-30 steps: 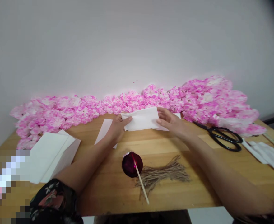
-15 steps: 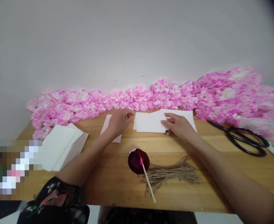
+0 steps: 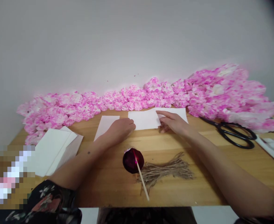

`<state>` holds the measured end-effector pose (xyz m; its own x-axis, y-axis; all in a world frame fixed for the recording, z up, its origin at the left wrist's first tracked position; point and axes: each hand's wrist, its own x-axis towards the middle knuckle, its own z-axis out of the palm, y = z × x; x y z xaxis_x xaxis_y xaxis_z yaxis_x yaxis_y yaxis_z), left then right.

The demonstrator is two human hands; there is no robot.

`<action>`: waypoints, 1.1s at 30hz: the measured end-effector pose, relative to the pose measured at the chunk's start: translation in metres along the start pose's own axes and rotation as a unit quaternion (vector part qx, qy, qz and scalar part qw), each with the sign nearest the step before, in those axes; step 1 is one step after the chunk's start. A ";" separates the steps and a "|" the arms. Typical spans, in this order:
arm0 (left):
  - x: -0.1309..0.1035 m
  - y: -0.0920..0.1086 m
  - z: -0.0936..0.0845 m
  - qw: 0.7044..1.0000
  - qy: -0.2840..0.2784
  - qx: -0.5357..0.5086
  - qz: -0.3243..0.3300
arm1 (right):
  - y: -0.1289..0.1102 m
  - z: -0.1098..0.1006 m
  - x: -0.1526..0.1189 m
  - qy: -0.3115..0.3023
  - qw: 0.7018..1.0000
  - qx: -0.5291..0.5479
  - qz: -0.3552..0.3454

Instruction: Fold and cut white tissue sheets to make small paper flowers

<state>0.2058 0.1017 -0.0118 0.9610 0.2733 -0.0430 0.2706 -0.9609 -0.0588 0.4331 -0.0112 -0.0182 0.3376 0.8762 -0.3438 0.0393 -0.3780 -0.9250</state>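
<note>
A white paper sheet lies near the back of the table, with more white paper showing behind its right end. My left hand has its fingers curled closed at the sheet's lower left corner. At the right end, my right hand spreads its fingers, the index finger and thumb touching the sheet's edge. Left of my left hand lies another white paper piece, partly covered by that hand. Closer to me, a stick rests with its tip in a dark red round dish.
Pink and white crumpled flowers line the wall. A bundle of thin brown twigs lies beside the dish. Black scissors are at the right, near white paper strips. A stack of white sheets lies at the left.
My left hand has moved down and onto the sheet's lower left corner, from above the paper piece. My right hand stays at the sheet's right end. The whole view has shifted slightly.
</note>
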 end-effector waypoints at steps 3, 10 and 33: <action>0.001 0.001 -0.002 1.000 -0.010 -0.015 -0.020 | -0.002 -0.004 -0.004 -0.038 0.999 0.004 0.006; 0.002 0.003 -0.006 0.998 -0.013 -0.045 -0.046 | 0.005 -0.005 -0.005 -0.091 0.994 -0.031 -0.051; -0.005 -0.011 0.004 0.994 0.043 -0.094 -0.045 | 0.003 0.004 -0.003 -0.024 0.998 -0.032 -0.045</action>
<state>0.1980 0.1109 -0.0144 0.9314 0.3618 0.0406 0.3541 -0.9262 0.1296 0.4282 -0.0135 -0.0208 0.2853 0.9198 -0.2693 0.1286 -0.3151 -0.9403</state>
